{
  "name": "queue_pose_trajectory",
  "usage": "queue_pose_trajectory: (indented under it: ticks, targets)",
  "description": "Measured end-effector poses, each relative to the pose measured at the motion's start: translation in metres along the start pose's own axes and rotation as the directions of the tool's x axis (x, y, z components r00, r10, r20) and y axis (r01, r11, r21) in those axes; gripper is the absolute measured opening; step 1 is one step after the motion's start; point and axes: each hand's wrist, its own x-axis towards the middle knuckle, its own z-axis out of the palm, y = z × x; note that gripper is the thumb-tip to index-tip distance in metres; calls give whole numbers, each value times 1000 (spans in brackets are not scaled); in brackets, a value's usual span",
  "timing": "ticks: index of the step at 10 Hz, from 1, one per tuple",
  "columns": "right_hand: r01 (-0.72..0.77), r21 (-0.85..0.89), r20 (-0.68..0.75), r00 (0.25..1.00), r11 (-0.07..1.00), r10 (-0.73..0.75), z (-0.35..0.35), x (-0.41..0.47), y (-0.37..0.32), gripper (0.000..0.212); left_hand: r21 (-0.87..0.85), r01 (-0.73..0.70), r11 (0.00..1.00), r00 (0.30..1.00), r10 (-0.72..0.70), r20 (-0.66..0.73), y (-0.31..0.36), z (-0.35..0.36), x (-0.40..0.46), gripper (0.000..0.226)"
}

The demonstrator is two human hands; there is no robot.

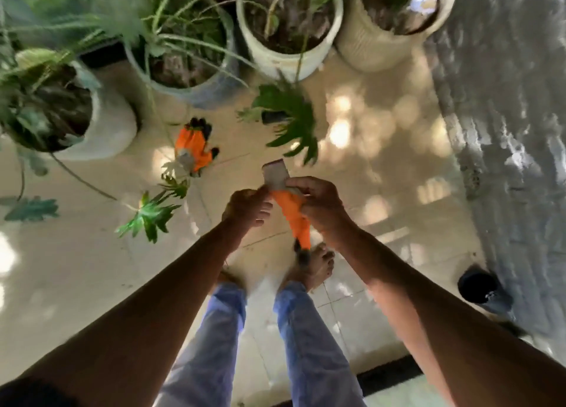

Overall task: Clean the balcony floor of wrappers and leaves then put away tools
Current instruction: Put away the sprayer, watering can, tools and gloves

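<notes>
Both my hands hold an orange work glove (pixel 292 215) with a grey cuff and black fingertips in front of me, above the tiled balcony floor (pixel 382 161). My left hand (pixel 246 207) pinches the cuff on one side. My right hand (pixel 318 201) grips the other side of the cuff, and the glove's fingers hang down toward my bare feet. A second orange glove (pixel 194 146) lies on the floor ahead, close to the plant pots. The frame is motion-blurred.
Several potted plants (pixel 288 29) stand in a row along the far edge, with leaves trailing over the floor (pixel 150 216). A rough grey wall (pixel 514 130) runs down the right side. A small black pot (pixel 477 284) sits by that wall.
</notes>
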Motion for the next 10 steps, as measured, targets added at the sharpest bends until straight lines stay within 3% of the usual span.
queue_pose_trajectory:
  ticks: [1,2,3,4,5,6,7,8,9,10]
  targets:
    - [28,-71,40,999,997,-25,65,4,4,33,-171,50,984,999,-51,-2,-18,-45,-3,47]
    - [-35,-6,158,987,999,36,128,0,5,47,-307,44,951,999,-48,-8,-40,-92,-12,40]
    - [-87,-54,227,969,995,97,183,-1,-16,52,-407,-4,913,997,-29,-75,-52,-142,-20,22]
    - [-76,-193,159,981,978,108,223,5,-34,31,-476,-92,875,990,31,-136,-69,-187,-17,16]
    - [-7,-388,44,999,922,26,254,40,-39,19,-372,-81,925,915,-79,-396,-134,-191,9,40]
    - [-23,-617,-16,1000,787,16,278,78,-30,14,-472,-117,874,896,-112,-430,-207,-170,29,57]
    - [79,-899,91,996,430,6,293,144,-15,26,-375,-145,916,872,-61,-486,-167,-179,3,21]
    - [201,-963,215,974,177,64,299,202,22,47,-378,-179,908,920,18,-392,-184,-199,52,20]
    - [379,-925,379,925,-1,-5,309,245,48,54,-498,-162,852,972,52,-228,-188,-204,90,11]
    - [403,-915,396,903,9,-166,287,361,131,55,-568,-185,802,971,60,-231,-197,-207,124,12]
